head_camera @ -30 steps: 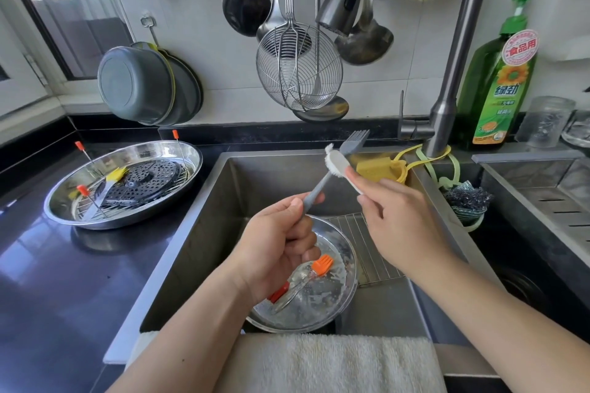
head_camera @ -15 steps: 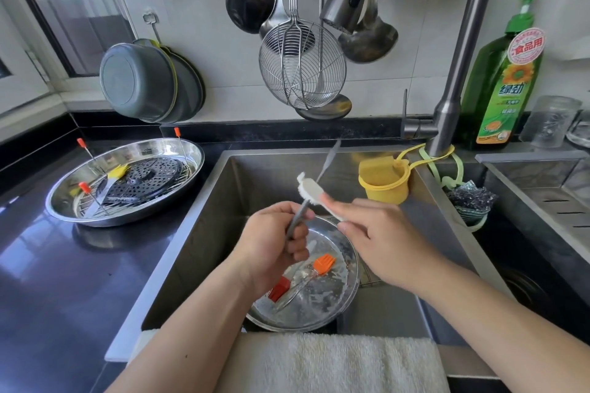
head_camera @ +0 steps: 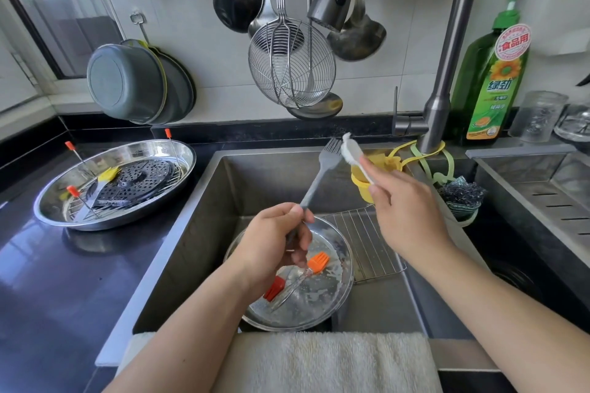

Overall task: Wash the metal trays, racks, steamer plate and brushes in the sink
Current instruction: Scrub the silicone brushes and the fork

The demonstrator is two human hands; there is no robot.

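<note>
Over the sink (head_camera: 204, 233), the left hand (head_camera: 271, 242) grips the handle of a grey brush (head_camera: 322, 169), which slants up and to the right, bristles topmost. The right hand (head_camera: 405, 210) pinches a small white brush (head_camera: 351, 153), its head touching those slim, comb-like grey bristles.

Daylit window (head_camera: 60, 9), white tiled wall (head_camera: 198, 25), black counter (head_camera: 48, 265).

Over the sink (head_camera: 198, 233), a left hand (head_camera: 271, 242) grips a grey silicone brush (head_camera: 322, 169) while the right hand (head_camera: 405, 210) holds a white scrubbing brush (head_camera: 351, 151) against its bristles.
</note>
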